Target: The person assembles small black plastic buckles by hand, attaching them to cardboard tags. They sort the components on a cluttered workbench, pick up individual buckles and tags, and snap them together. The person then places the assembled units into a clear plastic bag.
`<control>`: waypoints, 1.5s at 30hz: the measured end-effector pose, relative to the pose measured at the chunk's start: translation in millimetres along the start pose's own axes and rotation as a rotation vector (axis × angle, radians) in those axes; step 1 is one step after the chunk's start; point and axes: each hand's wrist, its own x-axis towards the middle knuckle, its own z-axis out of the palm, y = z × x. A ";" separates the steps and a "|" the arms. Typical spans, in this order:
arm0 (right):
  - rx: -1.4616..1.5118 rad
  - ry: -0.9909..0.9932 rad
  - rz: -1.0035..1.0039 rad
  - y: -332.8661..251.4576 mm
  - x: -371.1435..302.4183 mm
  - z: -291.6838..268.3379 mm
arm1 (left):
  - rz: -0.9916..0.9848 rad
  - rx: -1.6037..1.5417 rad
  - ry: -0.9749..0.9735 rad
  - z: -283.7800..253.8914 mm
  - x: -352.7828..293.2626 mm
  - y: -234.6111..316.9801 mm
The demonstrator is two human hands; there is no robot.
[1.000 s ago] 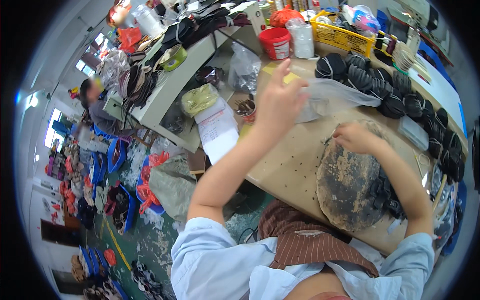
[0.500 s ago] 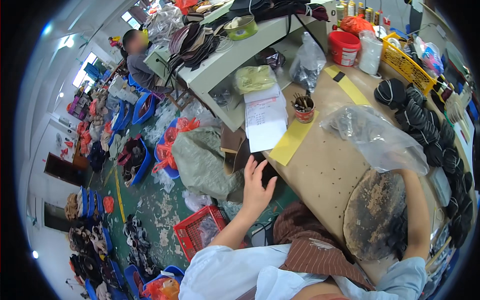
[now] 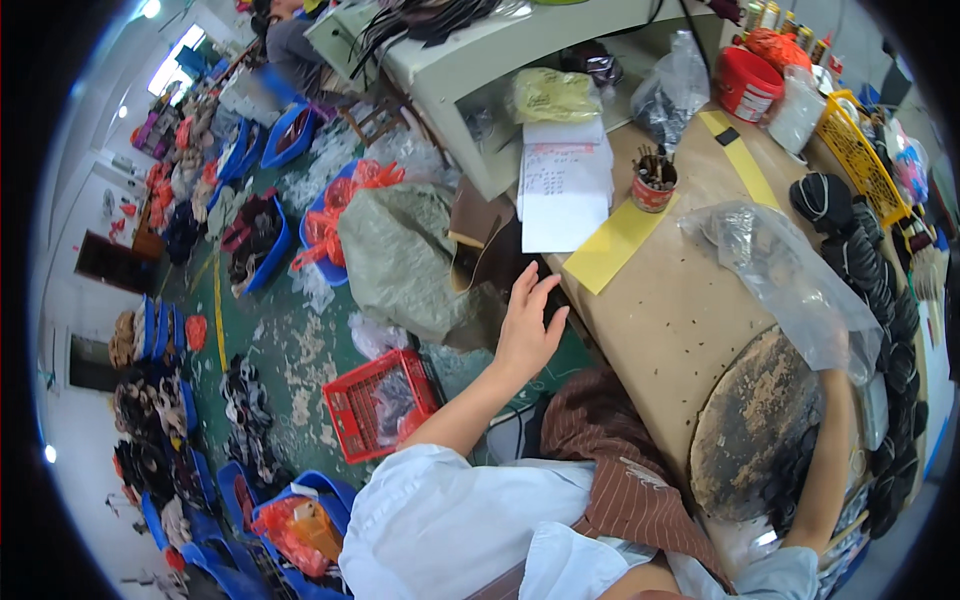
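Note:
My left hand [image 3: 527,325] hangs in the air just off the table's left edge, its fingers spread and holding nothing. It is nearest the white written sheets [image 3: 565,205] and a yellow strip [image 3: 615,245]. My right hand [image 3: 835,350] is at the lower right end of a clear plastic bag [image 3: 775,270], seen dimly through the film. Its fingers are hidden, so I cannot make out a grip. Below the bag lies a worn round board [image 3: 750,430] with a dark, scuffed top, beside dark pieces [image 3: 788,475] next to my right forearm.
Bundled black pieces [image 3: 855,250] line the table's right side, near a yellow crate [image 3: 862,155]. A red bucket [image 3: 750,85] and a tin of thin tools [image 3: 654,185] stand farther back. Left on the floor are a grey-green sack [image 3: 400,255] and red crate [image 3: 345,420]. A person [image 3: 290,45] sits far off.
The view has shifted. My right hand has moved right, away from over the round board's top edge, and the plastic bag's near end has shifted right too. My left hand stays open.

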 end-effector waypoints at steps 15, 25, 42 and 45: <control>-0.428 -0.079 0.237 81.4 -25.5 -21.2 | -0.205 0.260 0.220 26.2 35.9 -108.2; -0.188 -0.069 0.309 58.1 -1.9 -28.0 | -0.264 0.033 0.469 71.3 35.2 -102.1; 0.034 0.099 0.710 -63.1 -53.5 -51.7 | -0.581 0.223 -0.022 85.4 114.6 -216.7; 0.049 0.083 0.728 -96.8 -53.3 -50.8 | -0.472 0.038 0.507 33.9 93.8 -206.1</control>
